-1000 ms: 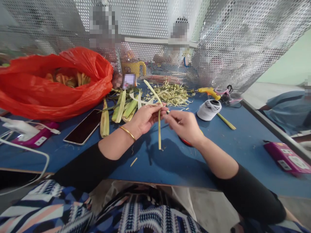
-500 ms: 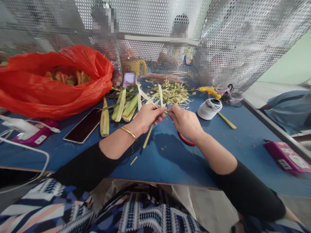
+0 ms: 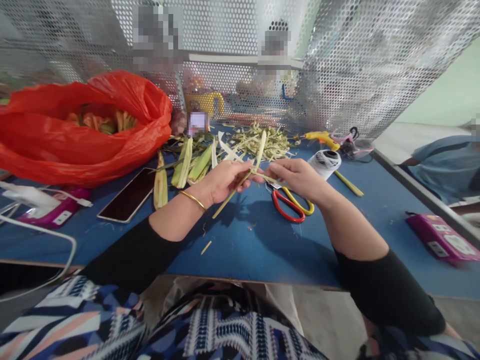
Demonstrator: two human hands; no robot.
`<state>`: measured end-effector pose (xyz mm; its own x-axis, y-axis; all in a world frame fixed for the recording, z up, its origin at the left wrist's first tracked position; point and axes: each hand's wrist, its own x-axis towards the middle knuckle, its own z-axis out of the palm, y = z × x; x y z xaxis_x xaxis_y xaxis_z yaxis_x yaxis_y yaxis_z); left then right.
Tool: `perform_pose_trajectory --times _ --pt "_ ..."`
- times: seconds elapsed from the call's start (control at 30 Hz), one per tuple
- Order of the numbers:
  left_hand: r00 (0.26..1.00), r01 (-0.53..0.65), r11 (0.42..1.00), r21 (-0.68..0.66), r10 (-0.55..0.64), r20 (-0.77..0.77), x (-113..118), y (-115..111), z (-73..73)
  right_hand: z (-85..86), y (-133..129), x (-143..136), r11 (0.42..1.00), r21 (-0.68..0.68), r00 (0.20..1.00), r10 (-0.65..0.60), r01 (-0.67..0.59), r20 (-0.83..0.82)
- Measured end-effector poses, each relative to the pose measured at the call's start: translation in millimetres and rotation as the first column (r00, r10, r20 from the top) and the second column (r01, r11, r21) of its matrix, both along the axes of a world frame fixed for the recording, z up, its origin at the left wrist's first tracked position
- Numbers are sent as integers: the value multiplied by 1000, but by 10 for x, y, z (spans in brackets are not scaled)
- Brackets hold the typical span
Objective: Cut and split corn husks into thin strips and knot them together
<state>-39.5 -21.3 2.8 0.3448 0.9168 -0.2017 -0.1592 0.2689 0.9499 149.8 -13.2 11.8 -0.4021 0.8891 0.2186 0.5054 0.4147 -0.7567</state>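
My left hand [image 3: 227,181], with a gold bangle on its wrist, is closed around the crossing of a small piece made of pale green husk strips [image 3: 261,146]. One strip stands upright from it, others spread to the back left, and a thin yellowish stalk [image 3: 225,204] sticks out toward me. My right hand [image 3: 298,174] pinches the end of a narrow strip [image 3: 268,177] leading from that crossing. Scissors with one red and one yellow handle [image 3: 294,219] lie on the table below my right hand, their blades partly hidden.
A red plastic bag [image 3: 150,117] stands left, behind a phone [image 3: 127,196]. Husk pieces [image 3: 183,165] and a heap of shreds [image 3: 262,142] lie behind my hands. White thread [image 3: 324,164], a yellow glue gun [image 3: 322,140] and a purple power strip [image 3: 442,237] are right. Perforated metal [image 3: 240,30] borders the back.
My right hand has moved to the right, away from my left, drawing the strip out between them. The scissors show more now. The stalk below my left hand has swung down to the left.
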Motion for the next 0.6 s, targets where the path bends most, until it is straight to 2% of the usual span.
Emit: perform_pose_trajectory --times 0.07,0.13,0.2,0.27,0.4,0.5,0.53,0.6 --pt "999 46 999 1 -46 3 9 -13 -3 -53 23 -54 988 -137 976 -101 75 -192" --pt "997 62 998 13 -61 -38 34 -37 -11 -97 18 -115 965 -252 929 -163 79 -333" --pt "994 57 998 31 -54 -97 66 -64 -27 -138 -2 -166 954 -298 900 -153 26 -409" --pt "988 39 998 54 -31 -151 94 -85 -48 -185 -15 -202 960 -279 888 -138 12 -439" --pt "979 48 995 92 -28 -202 114 -93 -87 -284 -5 -241 976 -162 876 -203 145 -437" --pt "969 65 993 95 -40 -242 108 -88 -99 -279 -13 -223 966 -33 926 -256 257 -277" --pt "965 60 994 92 -34 -261 107 -90 -99 -251 -26 -207 949 52 936 -296 311 -190" --pt "956 55 994 98 -24 -293 112 -103 -98 -170 -64 -170 870 294 916 -397 397 -62"
